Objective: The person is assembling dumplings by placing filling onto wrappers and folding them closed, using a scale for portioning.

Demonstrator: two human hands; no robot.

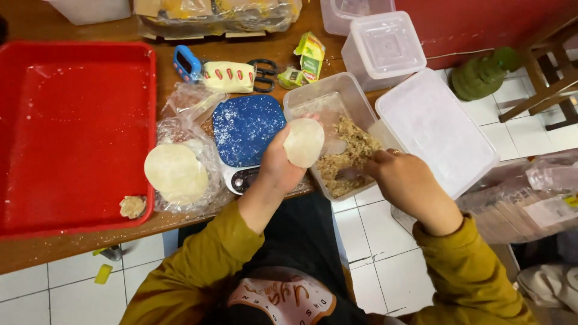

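Note:
My left hand [278, 165] holds a round pale dumpling wrapper [304, 142] flat on its fingers, above the edge of the blue-topped kitchen scale [245, 129]. My right hand [404, 180] grips a spoon [348, 174] whose tip dips into the brownish minced filling [352, 153] in a clear plastic container [304, 96]. A stack of more round wrappers [173, 171] lies on crumpled plastic wrap to the left of the scale. One folded dumpling [132, 206] sits in the near right corner of the large red tray [72, 132].
A lid [436, 129] leans beside the filling container. Behind it stand clear tubs [384, 45], scissors [263, 73], a small packet [310, 57], a blue timer [186, 63] and bagged goods [217, 15]. A green bottle [481, 75] and a wooden stool [551, 78] are on the tiled floor.

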